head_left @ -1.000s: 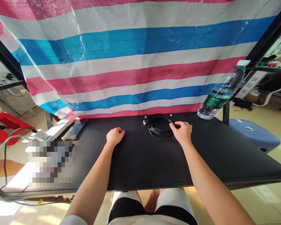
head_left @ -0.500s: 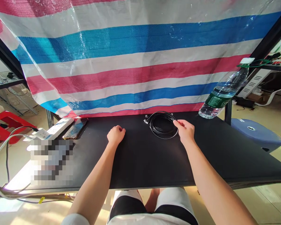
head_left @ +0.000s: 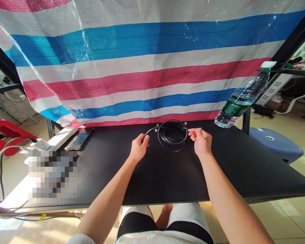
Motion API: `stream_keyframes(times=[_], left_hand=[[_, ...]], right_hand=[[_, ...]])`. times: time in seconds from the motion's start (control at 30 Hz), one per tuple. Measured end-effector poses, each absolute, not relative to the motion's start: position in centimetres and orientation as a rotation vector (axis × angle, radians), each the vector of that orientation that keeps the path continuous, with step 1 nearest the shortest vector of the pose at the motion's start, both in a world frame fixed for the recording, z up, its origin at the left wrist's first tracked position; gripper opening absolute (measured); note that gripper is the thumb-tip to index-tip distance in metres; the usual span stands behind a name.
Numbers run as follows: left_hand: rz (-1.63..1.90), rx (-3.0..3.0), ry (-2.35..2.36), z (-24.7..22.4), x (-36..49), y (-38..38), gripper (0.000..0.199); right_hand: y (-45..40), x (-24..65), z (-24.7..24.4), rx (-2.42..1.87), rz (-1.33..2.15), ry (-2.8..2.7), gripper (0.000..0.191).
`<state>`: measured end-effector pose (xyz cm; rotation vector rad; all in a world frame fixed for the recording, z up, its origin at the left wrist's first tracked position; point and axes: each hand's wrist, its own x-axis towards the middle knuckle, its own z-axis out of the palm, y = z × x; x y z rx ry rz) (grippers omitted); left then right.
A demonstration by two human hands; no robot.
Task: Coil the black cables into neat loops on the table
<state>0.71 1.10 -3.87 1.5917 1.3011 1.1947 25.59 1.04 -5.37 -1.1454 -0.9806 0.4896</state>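
A coiled black cable (head_left: 173, 135) lies near the back edge of the black tabletop (head_left: 165, 176), with small pale tags at its upper left and upper right. My left hand (head_left: 139, 147) is left of the coil, its fingers closed on a free end of the cable that arches up from the loops. At the coil's right side is my right hand (head_left: 200, 139), thumb and forefinger pinched together beside the loops; what they hold, if anything, is too small to make out.
A phone (head_left: 79, 139) and a white power strip (head_left: 62, 138) lie at the back left, near a blurred patch. A tilted water bottle (head_left: 235, 106) stands at the back right. Behind the tabletop hangs a striped sheet (head_left: 132, 74). A blue stool (head_left: 274, 142) is beyond the right edge.
My left hand has moved right, towards the coil, and taken hold of a cable end. A piece of cable now stretches from the coil to it. My right hand stays beside the coil.
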Motion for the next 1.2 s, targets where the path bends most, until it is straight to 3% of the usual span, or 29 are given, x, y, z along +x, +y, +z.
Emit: stream_keyframes(times=[0.07, 0.13, 0.3, 0.57, 0.73, 0.93, 1.2], left_hand=[[1.336, 1.469, 1.257, -3.4, 0.1, 1.5, 0.034], [1.495, 1.339, 1.17, -2.8, -0.6, 1.8, 0.037], [1.798, 0.857, 0.941, -1.0, -3.4, 2.6, 0.041], [1.86, 0.082, 0.976, 0.2, -9.6, 3.6, 0.038], [1.704, 0.045, 1.004, -0.3, -10.4, 3.6, 0.037], [1.708, 0.027, 1.005, -0.2, -10.5, 3.4, 0.032], [1.717, 0.094, 0.994, -1.4, -12.1, 3.6, 0.034]], right_hand=[[1.6, 26.7, -6.0, -1.292, 0.365, -0.811, 0.045], [1.9, 27.7, -6.7, -1.474, 0.256, -0.764, 0.03], [2.0, 29.1, -7.6, -1.709, 0.205, -1.091, 0.007], [1.2, 29.0, -6.6, -1.928, 0.213, -1.003, 0.029], [1.7, 29.3, -6.6, -1.615, 0.372, -0.709, 0.014], [2.0, 32.1, -7.1, -1.067, 0.764, -0.273, 0.034], [0.9, 33.2, -6.5, -0.844, 0.706, -0.483, 0.04]])
